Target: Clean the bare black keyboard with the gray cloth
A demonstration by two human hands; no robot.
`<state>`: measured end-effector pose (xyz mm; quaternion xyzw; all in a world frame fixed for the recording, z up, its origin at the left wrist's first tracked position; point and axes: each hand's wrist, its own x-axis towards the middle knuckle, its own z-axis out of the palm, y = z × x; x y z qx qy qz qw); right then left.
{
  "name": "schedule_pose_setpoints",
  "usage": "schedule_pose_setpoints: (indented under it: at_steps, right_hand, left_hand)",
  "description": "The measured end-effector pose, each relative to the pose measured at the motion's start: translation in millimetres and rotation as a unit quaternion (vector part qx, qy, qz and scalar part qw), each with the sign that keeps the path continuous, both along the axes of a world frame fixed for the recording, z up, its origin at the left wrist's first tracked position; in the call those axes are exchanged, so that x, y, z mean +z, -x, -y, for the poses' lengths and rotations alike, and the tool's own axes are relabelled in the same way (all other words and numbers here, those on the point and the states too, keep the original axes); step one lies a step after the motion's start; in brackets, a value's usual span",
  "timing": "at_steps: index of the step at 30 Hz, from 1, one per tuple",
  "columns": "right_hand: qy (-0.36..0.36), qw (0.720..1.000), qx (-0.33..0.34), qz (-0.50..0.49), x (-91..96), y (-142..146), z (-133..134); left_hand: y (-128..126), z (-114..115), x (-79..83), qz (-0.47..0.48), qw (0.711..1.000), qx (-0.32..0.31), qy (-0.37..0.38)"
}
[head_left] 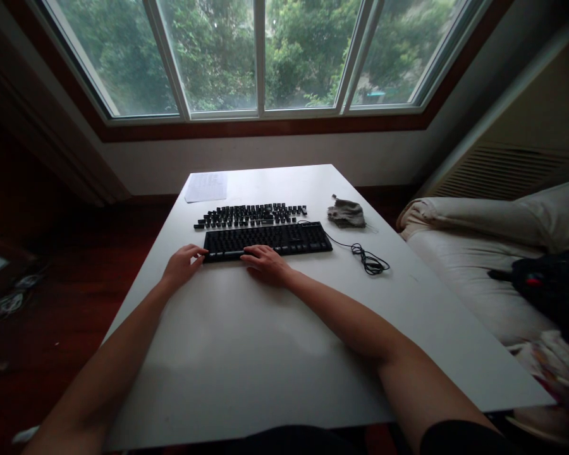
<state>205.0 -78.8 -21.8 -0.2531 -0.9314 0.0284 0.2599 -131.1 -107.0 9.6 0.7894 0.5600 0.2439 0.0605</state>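
Observation:
A black keyboard [275, 239] lies on the white table, its long side facing me. At its left end my left hand [183, 262] has thumb and fingers closed on the near corner. My right hand [266, 262] is at the front edge, with bent fingertips over the edge by the right end of the space bar [226, 255] and the thumb lower down. Its fingers partly cover the front keys. Just behind the keyboard, loose black keycaps [251, 215] are laid out in uneven rows.
The keyboard's coiled black cable [370, 260] and a crumpled grey cloth [346, 213] lie to the right on the white table [246, 354]. Paper [207, 188] rests at the far left corner. A pale sofa [474, 278] with a black bag [554, 284] stands on the right; a window is ahead.

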Motion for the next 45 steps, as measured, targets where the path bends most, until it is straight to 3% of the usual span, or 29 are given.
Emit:
schedule_pose_setpoints:
  at_steps: [8, 15, 18, 27, 31, 41, 45]
  right_hand:
    - [-0.005, 1.0, -0.002, -0.001, -1.8, 1, -1]
    - [-0.004, 1.0, -0.004, 0.001, 0.5, -1, 0]
    - [-0.007, 1.0, -0.002, 0.0, -0.1, 0, 0]
    - [-0.005, 1.0, -0.005, 0.006, -3.0, 2, -2]
    - [-0.003, 1.0, -0.004, 0.005, -1.2, 1, 0]
    - [0.001, 1.0, 0.001, -0.001, -0.4, -1, 0]
    - [0.012, 1.0, -0.001, -0.001, 0.1, 0, 0]
  left_hand:
    - [-1, 2, 5.0, -0.101, 0.994, -0.02, -0.046]
    - [4, -3, -7.4, 0.056, 0.998, 0.012, 0.039]
    - [4, -4, -12.3, 0.089, 0.995, 0.02, 0.042]
    - [-6, 5, -1.2, -0.009, 1.0, 0.01, -0.027]
    - [-6, 6, 3.0, -0.031, 0.999, 0.006, -0.025]
    - [-1, 1, -1.9, 0.054, 0.997, 0.037, 0.037]
    - [0, 2, -2.1, 0.048, 0.998, 0.028, 0.028]
